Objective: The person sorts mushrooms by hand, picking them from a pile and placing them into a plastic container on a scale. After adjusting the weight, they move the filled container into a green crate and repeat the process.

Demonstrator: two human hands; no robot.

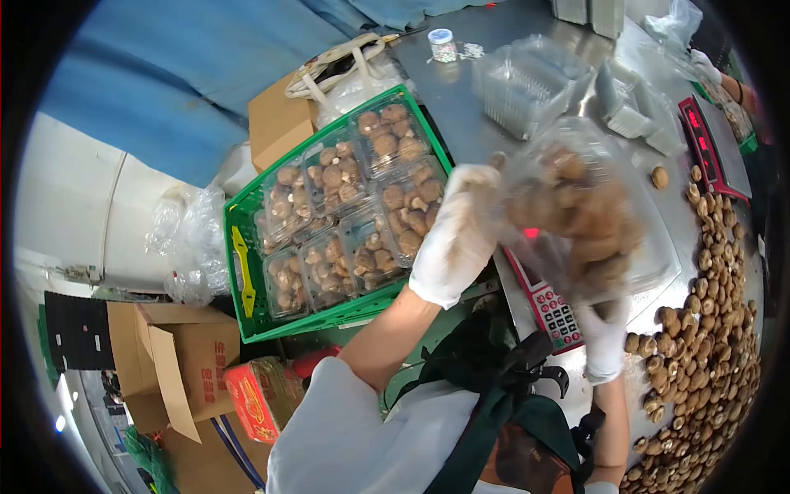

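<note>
A clear plastic clamshell box of brown mushrooms, smeared by motion, is held up over the worktable. My right hand, in a white glove, grips its near edge. My left hand, also gloved, is closed at the box's left side; the box partly hides its fingers. Below the box is a red scale with a keypad, its platform mostly covered. To the left, a green crate holds several filled mushroom boxes.
Loose mushrooms spread along the table's right side. Stacked clear boxes and a small jar stand at the back. A second red scale is at right, near another person's gloved hand. Cardboard cartons sit lower left.
</note>
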